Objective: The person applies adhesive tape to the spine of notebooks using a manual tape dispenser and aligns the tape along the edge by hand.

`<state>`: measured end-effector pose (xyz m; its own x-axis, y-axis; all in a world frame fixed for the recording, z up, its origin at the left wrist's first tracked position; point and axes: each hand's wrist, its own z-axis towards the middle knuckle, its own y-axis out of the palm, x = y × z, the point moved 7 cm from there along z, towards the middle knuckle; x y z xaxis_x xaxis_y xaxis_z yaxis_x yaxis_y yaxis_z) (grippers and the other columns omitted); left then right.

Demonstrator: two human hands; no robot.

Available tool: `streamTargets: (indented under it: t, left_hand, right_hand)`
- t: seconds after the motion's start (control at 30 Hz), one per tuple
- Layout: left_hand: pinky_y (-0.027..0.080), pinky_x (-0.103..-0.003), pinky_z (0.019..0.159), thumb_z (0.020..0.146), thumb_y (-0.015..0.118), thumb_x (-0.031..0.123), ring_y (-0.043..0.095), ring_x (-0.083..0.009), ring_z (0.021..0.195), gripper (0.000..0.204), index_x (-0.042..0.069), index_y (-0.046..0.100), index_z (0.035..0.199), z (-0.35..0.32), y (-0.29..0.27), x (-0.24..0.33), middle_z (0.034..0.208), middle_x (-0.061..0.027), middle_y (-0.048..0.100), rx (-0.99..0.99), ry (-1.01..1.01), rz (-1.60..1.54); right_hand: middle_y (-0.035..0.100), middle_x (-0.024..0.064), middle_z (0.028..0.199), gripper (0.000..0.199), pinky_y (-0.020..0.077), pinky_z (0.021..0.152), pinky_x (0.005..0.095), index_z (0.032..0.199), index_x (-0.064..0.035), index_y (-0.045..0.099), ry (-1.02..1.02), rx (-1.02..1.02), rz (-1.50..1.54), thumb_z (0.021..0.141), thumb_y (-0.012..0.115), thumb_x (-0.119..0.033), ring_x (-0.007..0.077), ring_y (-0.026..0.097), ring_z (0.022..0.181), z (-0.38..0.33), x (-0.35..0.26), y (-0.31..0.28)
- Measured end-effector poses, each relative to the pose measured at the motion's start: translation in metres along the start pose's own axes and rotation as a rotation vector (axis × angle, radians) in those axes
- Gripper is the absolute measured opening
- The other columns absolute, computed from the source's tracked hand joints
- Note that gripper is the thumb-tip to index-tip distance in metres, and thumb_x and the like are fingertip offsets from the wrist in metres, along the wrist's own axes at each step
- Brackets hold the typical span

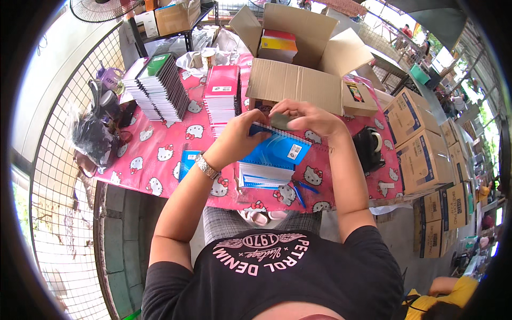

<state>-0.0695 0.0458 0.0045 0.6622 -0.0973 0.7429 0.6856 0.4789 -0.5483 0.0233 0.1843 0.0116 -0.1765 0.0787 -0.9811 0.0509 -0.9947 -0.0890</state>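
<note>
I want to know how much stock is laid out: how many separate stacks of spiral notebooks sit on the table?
3, perhaps more hidden. A fanned stack with a green top at the far left, a pink stack beside the open carton, and a blue stack under both hands.

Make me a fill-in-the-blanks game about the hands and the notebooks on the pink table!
1. The left hand holds a ____ spiral notebook.
2. A silver ____ sits on the left wrist.
3. Behind the hands stands an open ____ box.
4. The red notebooks sit in a ____ on the pink tablecloth.

Missing words: blue; watch; cardboard; stack
</note>
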Motion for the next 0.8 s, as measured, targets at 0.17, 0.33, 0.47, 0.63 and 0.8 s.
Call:
streamTargets:
  t: [0.17,0.33,0.47,0.63,0.8]
  left_hand:
    - [0.049,-0.031,0.066,0.082,0.077,0.012,0.059,-0.014,0.07,0.029,0.001,0.061,0.104,-0.004,-0.002,-0.01,0.085,-0.0093,0.066,0.027,-0.011,-0.02]
    - [0.05,-0.027,0.065,0.085,0.075,0.01,0.06,-0.0101,0.07,0.024,0.001,0.063,0.104,-0.004,-0.003,-0.022,0.081,-0.0068,0.065,0.055,-0.15,-0.005]
    - [0.051,-0.024,0.056,0.09,0.07,0.008,0.06,-0.0086,0.064,0.017,0.0,0.064,0.104,-0.009,0.008,-0.023,0.077,-0.0056,0.064,0.176,-0.229,-0.314]
    - [0.05,-0.026,0.047,0.095,0.066,0.014,0.061,-0.0086,0.059,0.016,-0.001,0.063,0.102,-0.027,0.009,-0.02,0.068,-0.0054,0.058,0.274,-0.297,-0.211]
    - [0.051,-0.026,0.048,0.094,0.069,0.015,0.059,-0.0079,0.061,0.02,-0.001,0.062,0.104,-0.022,0.012,-0.014,0.071,-0.0052,0.057,0.262,-0.235,-0.106]
  right_hand:
    - [0.058,0.0065,0.118,0.051,0.0396,0.1,0.0308,0.117,-0.004,0.062,0.025,-0.004,0.152,0.075,0.071,-0.033,0.0157,0.054,0.112,0.001,0.014,-0.001]
    - [0.067,0.0068,0.101,0.035,0.0469,0.089,0.0305,0.105,-0.0037,0.068,0.223,0.517,-0.301,0.083,0.072,-0.031,0.0166,0.061,0.101,-0.043,0.107,-0.06]
    - [0.066,0.0141,0.112,0.049,0.0452,0.098,0.0433,0.117,-0.0051,0.064,0.39,0.8,-1.143,0.083,0.073,-0.039,0.034,0.059,0.111,-0.165,0.241,-0.065]
    - [0.054,0.016,0.133,0.064,0.0385,0.103,0.0585,0.136,-0.0077,0.052,0.317,0.841,-1.473,0.085,0.069,-0.043,0.0422,0.048,0.126,-0.197,0.234,0.063]
    - [0.059,0.0188,0.128,0.056,0.0414,0.1,0.0529,0.135,-0.0049,0.053,0.526,0.745,-1.256,0.089,0.068,-0.033,0.0387,0.054,0.117,-0.225,0.246,0.06]
